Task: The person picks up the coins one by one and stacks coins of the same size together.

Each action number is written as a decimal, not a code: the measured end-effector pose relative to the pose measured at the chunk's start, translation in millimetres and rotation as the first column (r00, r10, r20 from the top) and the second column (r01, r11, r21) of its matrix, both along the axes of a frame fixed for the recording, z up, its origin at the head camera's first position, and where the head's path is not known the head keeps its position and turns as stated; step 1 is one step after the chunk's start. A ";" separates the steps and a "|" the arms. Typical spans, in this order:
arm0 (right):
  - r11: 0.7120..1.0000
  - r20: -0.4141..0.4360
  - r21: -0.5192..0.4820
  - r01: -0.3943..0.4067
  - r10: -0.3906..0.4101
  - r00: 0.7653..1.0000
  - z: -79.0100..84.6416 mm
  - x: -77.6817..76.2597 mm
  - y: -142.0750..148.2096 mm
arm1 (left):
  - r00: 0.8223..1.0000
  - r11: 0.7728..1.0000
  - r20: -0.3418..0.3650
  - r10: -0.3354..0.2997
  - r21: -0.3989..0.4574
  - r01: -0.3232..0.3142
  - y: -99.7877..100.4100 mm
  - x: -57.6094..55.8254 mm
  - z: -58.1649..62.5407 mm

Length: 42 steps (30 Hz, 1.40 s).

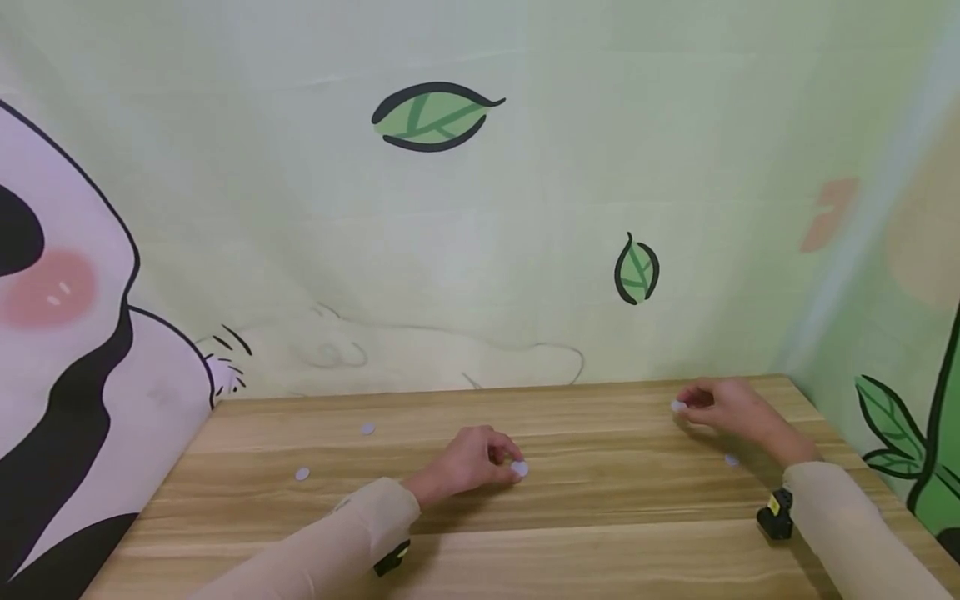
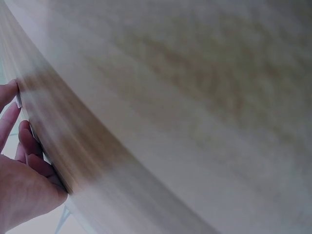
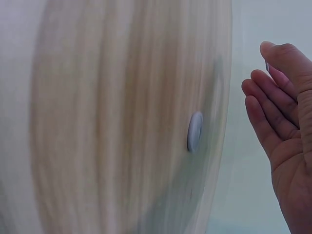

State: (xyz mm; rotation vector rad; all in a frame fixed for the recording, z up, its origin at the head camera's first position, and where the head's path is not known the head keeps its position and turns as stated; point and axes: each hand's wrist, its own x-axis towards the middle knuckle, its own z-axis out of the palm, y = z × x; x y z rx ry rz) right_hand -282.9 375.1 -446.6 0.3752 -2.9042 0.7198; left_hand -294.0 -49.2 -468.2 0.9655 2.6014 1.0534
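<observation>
Between thumb and index finger my left hand (image 1: 474,458) pinches a small white disc (image 1: 519,469), low over the middle of the wooden table (image 1: 600,542). My right hand (image 1: 723,406) pinches another white disc (image 1: 678,406) near the table's far right corner. In the right wrist view, that hand's disc (image 3: 267,67) shows edge-on at the fingertips, the other fingers loosely bent. A third disc (image 1: 731,459) lies flat on the table just below the right hand. The left wrist view catches only part of the left hand (image 2: 22,180), at its left edge.
Two more white discs, a nearer one (image 1: 302,473) and a farther one (image 1: 367,428), lie on the table's left side. Behind the table hangs a pale green cloth (image 1: 525,250) printed with leaves and a panda. Small black cameras sit at both wrists.
</observation>
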 end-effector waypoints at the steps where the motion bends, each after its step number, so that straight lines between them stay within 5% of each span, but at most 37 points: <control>1: 1.000 -0.004 -0.005 -0.003 0.003 1.000 0.5 0.6 -1.4 | 1.000 1.000 0.000 0.000 -0.002 0.000 0.1 -0.1 0.2; 30: 0.996 -0.066 -0.023 -0.082 0.080 0.995 11.6 11.0 -54.2 | 0.999 0.999 -0.016 -0.035 0.011 0.035 -2.7 -0.5 -0.3; 42: 0.980 -0.127 -0.024 -0.195 0.191 0.973 11.9 11.6 -69.7 | 1.000 1.000 0.018 0.004 -0.009 -0.004 -0.1 -2.6 -3.7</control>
